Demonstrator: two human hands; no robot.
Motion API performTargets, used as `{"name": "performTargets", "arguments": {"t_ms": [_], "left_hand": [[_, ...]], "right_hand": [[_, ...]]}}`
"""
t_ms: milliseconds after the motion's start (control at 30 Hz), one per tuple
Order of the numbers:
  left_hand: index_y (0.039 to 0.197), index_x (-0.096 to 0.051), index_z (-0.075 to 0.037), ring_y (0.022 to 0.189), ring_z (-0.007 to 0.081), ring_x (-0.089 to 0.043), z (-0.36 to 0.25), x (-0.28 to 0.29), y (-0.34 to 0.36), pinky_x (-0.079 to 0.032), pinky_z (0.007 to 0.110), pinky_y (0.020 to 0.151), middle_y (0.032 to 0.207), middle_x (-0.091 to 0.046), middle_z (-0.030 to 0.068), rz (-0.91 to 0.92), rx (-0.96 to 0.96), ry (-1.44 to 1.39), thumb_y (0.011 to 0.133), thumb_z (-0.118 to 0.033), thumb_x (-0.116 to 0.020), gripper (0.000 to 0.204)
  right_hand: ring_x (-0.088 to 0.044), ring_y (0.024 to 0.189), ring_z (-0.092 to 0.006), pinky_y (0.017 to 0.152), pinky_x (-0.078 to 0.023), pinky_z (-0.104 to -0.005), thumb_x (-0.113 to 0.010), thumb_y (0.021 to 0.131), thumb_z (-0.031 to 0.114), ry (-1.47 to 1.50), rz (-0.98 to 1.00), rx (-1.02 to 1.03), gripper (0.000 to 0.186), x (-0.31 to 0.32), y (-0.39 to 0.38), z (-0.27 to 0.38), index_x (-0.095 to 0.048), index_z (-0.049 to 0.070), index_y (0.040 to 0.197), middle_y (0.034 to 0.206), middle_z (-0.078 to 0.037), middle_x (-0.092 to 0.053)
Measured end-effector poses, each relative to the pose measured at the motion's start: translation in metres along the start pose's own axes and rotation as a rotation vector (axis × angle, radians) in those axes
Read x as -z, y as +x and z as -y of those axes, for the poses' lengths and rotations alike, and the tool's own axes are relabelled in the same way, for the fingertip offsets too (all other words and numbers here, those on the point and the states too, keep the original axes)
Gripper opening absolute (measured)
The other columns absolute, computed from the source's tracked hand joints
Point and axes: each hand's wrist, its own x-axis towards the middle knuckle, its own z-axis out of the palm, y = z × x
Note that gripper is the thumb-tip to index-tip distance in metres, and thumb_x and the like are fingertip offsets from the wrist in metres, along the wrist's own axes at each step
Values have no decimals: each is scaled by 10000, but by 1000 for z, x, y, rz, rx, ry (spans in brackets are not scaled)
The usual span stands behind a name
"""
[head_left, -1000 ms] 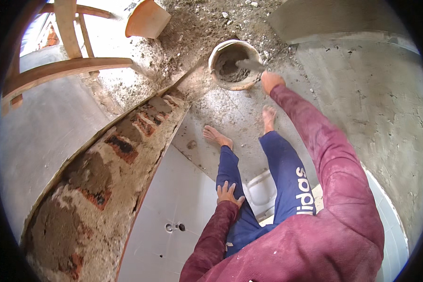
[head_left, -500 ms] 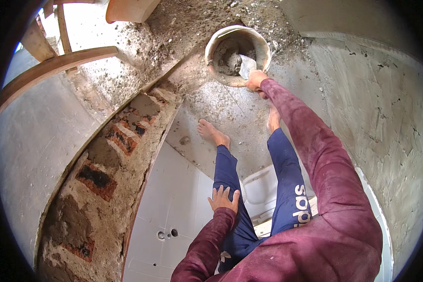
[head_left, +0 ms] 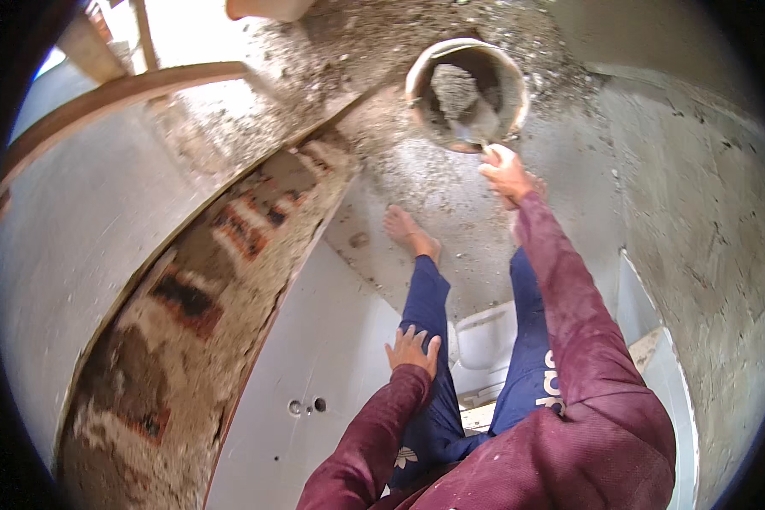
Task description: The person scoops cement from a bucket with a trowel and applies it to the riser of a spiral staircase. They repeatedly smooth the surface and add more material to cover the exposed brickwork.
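Note:
My right hand (head_left: 507, 172) is closed round the handle of a trowel (head_left: 478, 121), at the near rim of a round bucket (head_left: 415, 95). A lump of grey mortar (head_left: 455, 90) sits on the trowel's blade, inside the bucket's mouth. The blade is a little blurred. Lower down, my left hand (head_left: 413, 350) lies flat on my left knee with its fingers spread, holding nothing.
Left of my legs runs a rough brick and mortar wall top (head_left: 204, 280), beside a pale panel with round holes (head_left: 319, 404). A curved wooden piece (head_left: 136, 87) is at upper left. Rubble (head_left: 348, 51) lies round the bucket. A plastered wall (head_left: 688, 212) rises at right.
The trowel now carries a heaped lump of mortar; earlier its blade dipped into the bucket. My right hand has drawn back slightly toward me. The whole view has shifted; my left hand stays on the knee.

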Motion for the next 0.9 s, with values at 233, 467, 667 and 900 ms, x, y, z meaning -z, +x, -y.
{"name": "performTargets", "arguments": {"t_ms": [233,467,667,900], "left_hand": [[1253,-596,-155,1403,308,-255,7,-5,-1,-151,569,1122,1453,-409,95,-20,11,10,926,-562,-400,559],[1373,-467,-171,1430,268,-184,6,9,3,-112,579,1128,1511,-313,64,79,-2,117,892,-590,-418,639],[1431,-375,-180,1445,246,-139,55,-78,32,-91,586,1128,1539,-259,37,-19,-40,-58,883,-614,-376,699],[1249,-602,-171,1394,286,-276,19,-3,4,-146,560,1127,1447,-424,71,-40,14,-86,923,-567,-391,554]], "right_hand": [[-622,789,-351,692,-490,-433,-600,754,188,-352,-238,197,435,-26,-110,88,-530,-23,1127,886,-245,-614],[-590,855,-433,714,-485,-483,-494,805,55,-131,-263,223,360,-186,-156,123,-464,-68,1142,981,-253,-570],[-620,780,-339,644,-512,-427,-522,800,112,-145,-149,427,395,-240,-200,170,-478,-32,1164,905,-224,-576],[-390,444,-50,366,-374,-223,-372,972,381,834,903,-662,393,-178,-77,165,-495,32,1105,668,17,-440]]}}
